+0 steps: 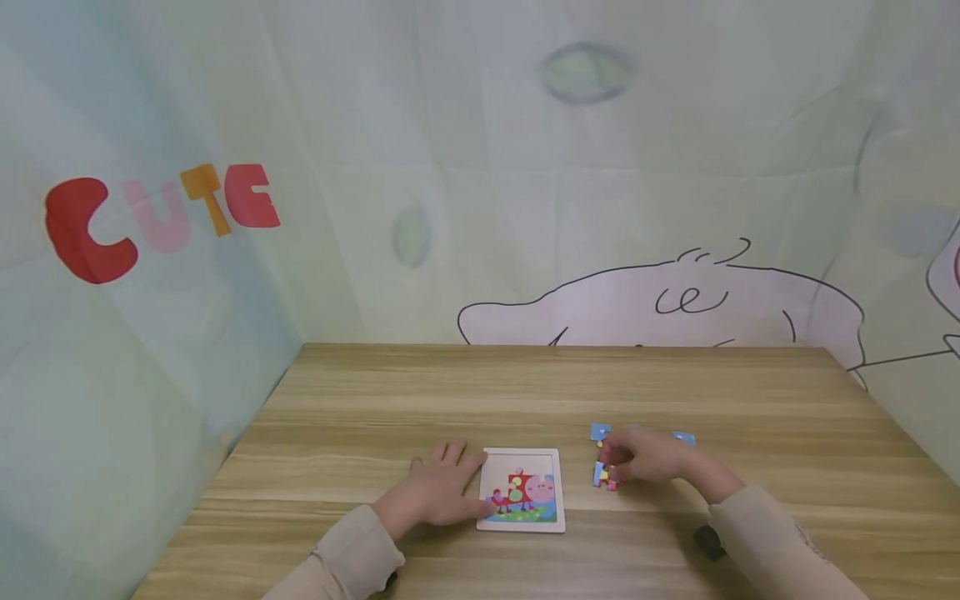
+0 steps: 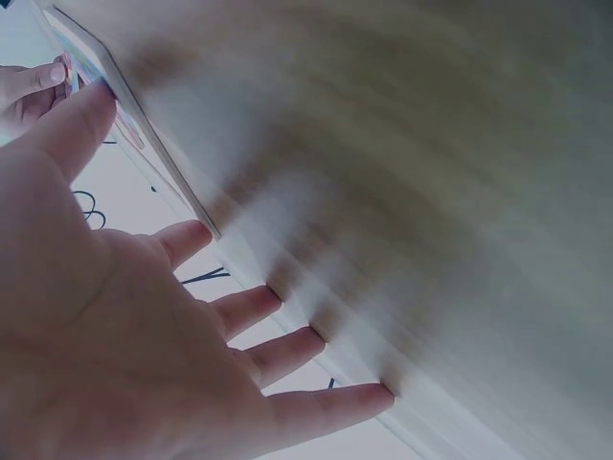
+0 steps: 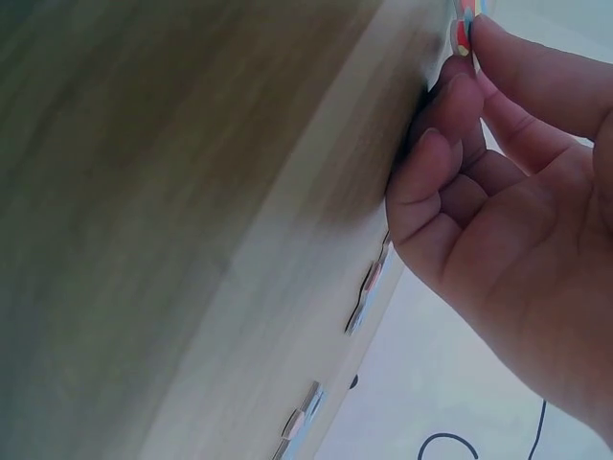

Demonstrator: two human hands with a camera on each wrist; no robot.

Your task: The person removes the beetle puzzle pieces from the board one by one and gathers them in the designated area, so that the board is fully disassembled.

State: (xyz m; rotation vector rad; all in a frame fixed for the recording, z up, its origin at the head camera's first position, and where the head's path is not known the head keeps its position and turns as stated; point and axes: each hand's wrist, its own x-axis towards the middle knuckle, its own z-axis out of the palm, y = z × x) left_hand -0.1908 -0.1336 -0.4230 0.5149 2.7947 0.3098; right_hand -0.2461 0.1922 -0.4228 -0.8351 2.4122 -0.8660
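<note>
A white-framed jigsaw puzzle board [image 1: 558, 500] with a pink pig picture lies on the table, its lower part filled with pieces and its upper part bare. My left hand [image 1: 438, 492] rests at the board's left side with fingers spread on the tabletop. The thumb and index fingertip touch the frame. To the right of the board, my right hand [image 1: 648, 454] pinches a colourful puzzle piece [image 3: 464, 36] between thumb and index finger, the other fingers curled. That piece is partly hidden by the fingertips. Blue-edged pieces [image 1: 600, 431] lie just beyond this hand.
Another loose piece [image 1: 684, 437] lies behind the right wrist, and more are partly covered by the hand. The wooden table [image 1: 360, 400] meets a printed cloth backdrop [image 1: 360, 125] at its far edge. Both forearms wear beige sleeves [image 1: 772, 533].
</note>
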